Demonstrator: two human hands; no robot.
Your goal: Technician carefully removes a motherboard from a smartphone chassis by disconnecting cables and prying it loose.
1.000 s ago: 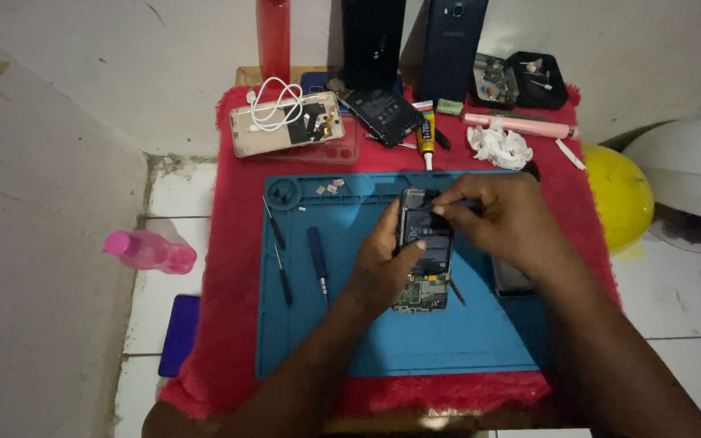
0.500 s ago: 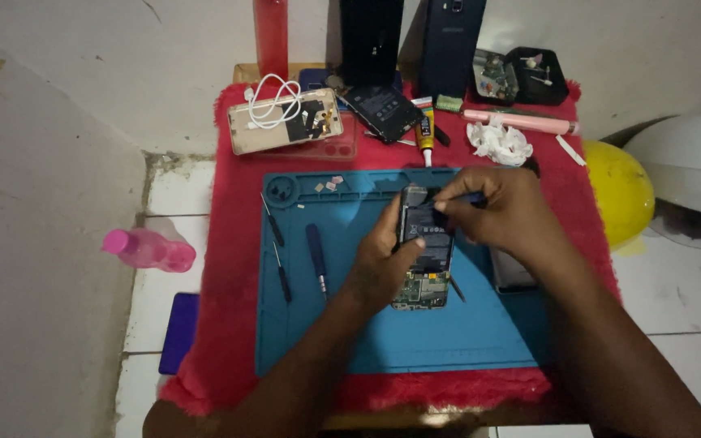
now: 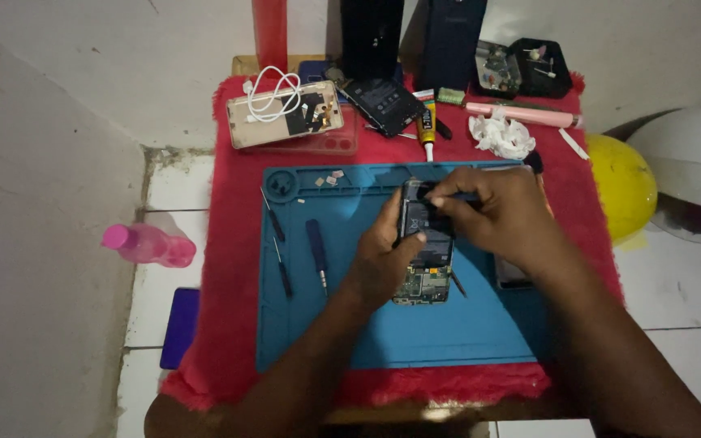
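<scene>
An opened phone (image 3: 425, 261) with its circuit board bare lies on a blue work mat (image 3: 480, 332). My left hand (image 3: 384, 258) grips the phone along its left side. My right hand (image 3: 498, 216) hovers over the phone's upper end, fingers pinched on a thin dark tool (image 3: 458, 197) pressed against the phone's top. Much of the phone's top half is hidden under my fingers.
Screwdrivers (image 3: 317, 255) lie at the mat's left. On the red cloth (image 3: 229, 243) behind are a phone shell with a white cable (image 3: 284, 115), a battery (image 3: 383, 104), a glue tube (image 3: 427, 130), crumpled tissue (image 3: 501, 134). A pink bottle (image 3: 149, 244) lies left; a yellow ball (image 3: 620, 188) sits right.
My right hand has shifted slightly left along the phone's top with the tool. My left hand keeps its hold on the phone.
</scene>
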